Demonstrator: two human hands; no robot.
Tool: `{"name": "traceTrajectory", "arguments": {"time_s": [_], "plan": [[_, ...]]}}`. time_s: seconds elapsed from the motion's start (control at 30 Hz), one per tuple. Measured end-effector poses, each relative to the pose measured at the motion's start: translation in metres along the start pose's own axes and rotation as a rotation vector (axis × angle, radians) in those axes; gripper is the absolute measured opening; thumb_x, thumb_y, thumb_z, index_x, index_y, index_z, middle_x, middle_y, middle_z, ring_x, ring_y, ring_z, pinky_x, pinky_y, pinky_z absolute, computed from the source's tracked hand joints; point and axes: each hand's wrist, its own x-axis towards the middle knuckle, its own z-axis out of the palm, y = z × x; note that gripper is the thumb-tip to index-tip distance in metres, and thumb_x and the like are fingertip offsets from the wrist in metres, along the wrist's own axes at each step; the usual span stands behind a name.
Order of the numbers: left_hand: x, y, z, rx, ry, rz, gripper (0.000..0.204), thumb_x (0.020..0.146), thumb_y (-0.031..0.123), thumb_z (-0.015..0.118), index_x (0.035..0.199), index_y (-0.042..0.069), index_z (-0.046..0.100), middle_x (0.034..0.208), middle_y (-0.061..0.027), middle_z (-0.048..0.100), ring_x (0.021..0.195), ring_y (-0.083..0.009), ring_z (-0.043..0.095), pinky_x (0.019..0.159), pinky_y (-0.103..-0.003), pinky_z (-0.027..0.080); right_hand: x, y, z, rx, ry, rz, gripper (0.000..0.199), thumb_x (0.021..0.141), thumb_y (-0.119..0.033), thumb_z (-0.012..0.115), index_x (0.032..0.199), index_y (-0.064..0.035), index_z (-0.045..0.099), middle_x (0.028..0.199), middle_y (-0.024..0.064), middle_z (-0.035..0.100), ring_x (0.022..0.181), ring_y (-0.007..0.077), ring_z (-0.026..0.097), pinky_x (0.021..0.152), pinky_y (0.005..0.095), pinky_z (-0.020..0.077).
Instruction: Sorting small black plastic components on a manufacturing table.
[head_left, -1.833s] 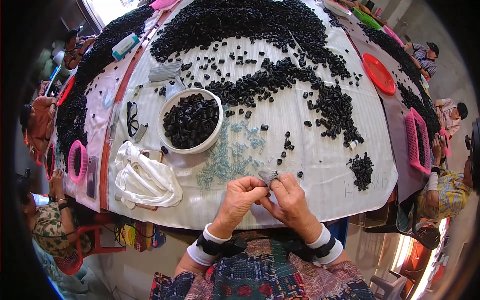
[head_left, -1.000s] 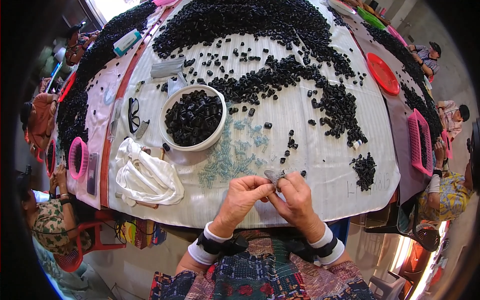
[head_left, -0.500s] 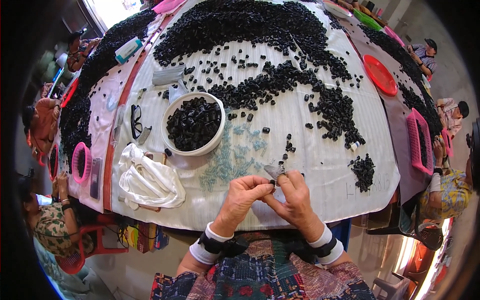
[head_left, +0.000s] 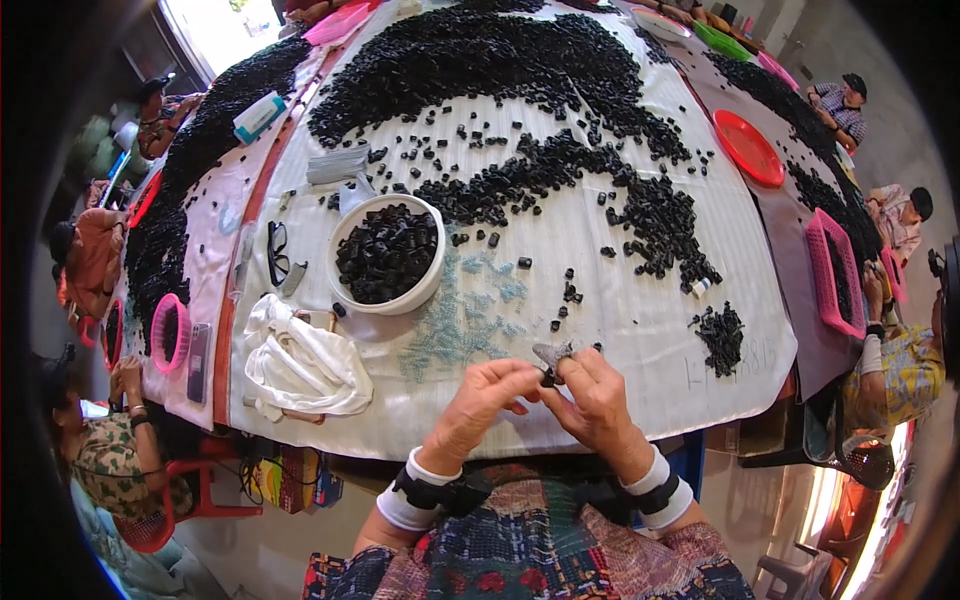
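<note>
Above the near edge of the cloth-covered table, my two hands meet. My right hand (head_left: 592, 402) is closed on a small black plastic part (head_left: 547, 377), with a grey pointed scrap (head_left: 551, 354), perhaps cloth, sticking out past its fingers. My left hand (head_left: 482, 402) has its thumb and forefinger pinched together right beside that part; whatever lies between its fingertips is too small to make out. Just beyond my hands lie many small bluish coils (head_left: 455, 325), like springs. A white bowl (head_left: 437, 275) full of black parts stands behind them to the left.
Large heaps of black parts (head_left: 480, 60) cover the far side. A white cloth (head_left: 300, 360) and eyeglasses (head_left: 277, 253) lie left. A smaller pile of black pieces (head_left: 718, 338) sits right. Red plate (head_left: 748, 150) and pink basket (head_left: 832, 270) stand farther right. Other people sit along both sides.
My left fingertips have drawn slightly left, away from the black part in my right hand. The grey scrap shows a little differently. The whole view has shifted slightly.
</note>
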Motion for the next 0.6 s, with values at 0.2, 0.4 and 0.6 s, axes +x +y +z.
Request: {"name": "traceTrajectory", "arguments": {"time_s": [0.2, 0.4, 0.6], "plan": [[-0.001, -0.009, 0.002, 0.098, -0.033, 0.051, 0.015, 0.085, 0.014, 0.062, 0.089, 0.000, 0.065, 0.081, -0.0021, 0.064, 0.072, -0.0075, 0.057, 0.064, -0.022, 0.047, -0.006, -0.002, -0.005, 0.038, -0.095, 0.029, 0.024, 0.069, -0.009, 0.071, 0.085, 0.0002, 0.055, 0.075, 0.0127, 0.051, 0.069, 0.0293, 0.053, 0.058, 0.0366, 0.0444], [0.006, 0.011, -0.017, -0.108, 0.199, 0.140, 0.018, 0.088, 0.020, 0.058, 0.092, 0.004, 0.064, 0.083, -0.0067, 0.066, 0.069, -0.0121, 0.062, 0.059, -0.025, 0.051, -0.005, 0.010, -0.014, 0.132, -0.008, 0.177, 0.031, 0.072, -0.007, 0.070, 0.098, 0.0025, 0.057, 0.081, 0.0126, 0.056, 0.073, 0.0268, 0.056, 0.064, 0.0332, 0.0474], [0.017, 0.056, -0.083, -0.363, 0.336, 0.332, 0.024, 0.092, 0.030, 0.053, 0.096, 0.008, 0.062, 0.085, -0.0057, 0.067, 0.069, -0.0147, 0.065, 0.057, -0.031, 0.055, 0.001, 0.035, -0.024, 0.028, 0.148, 0.285, 0.015, 0.075, -0.003, 0.064, 0.085, 0.0009, 0.054, 0.077, 0.0134, 0.054, 0.068, 0.0258, 0.054, 0.060, 0.0343, 0.0444]]}}
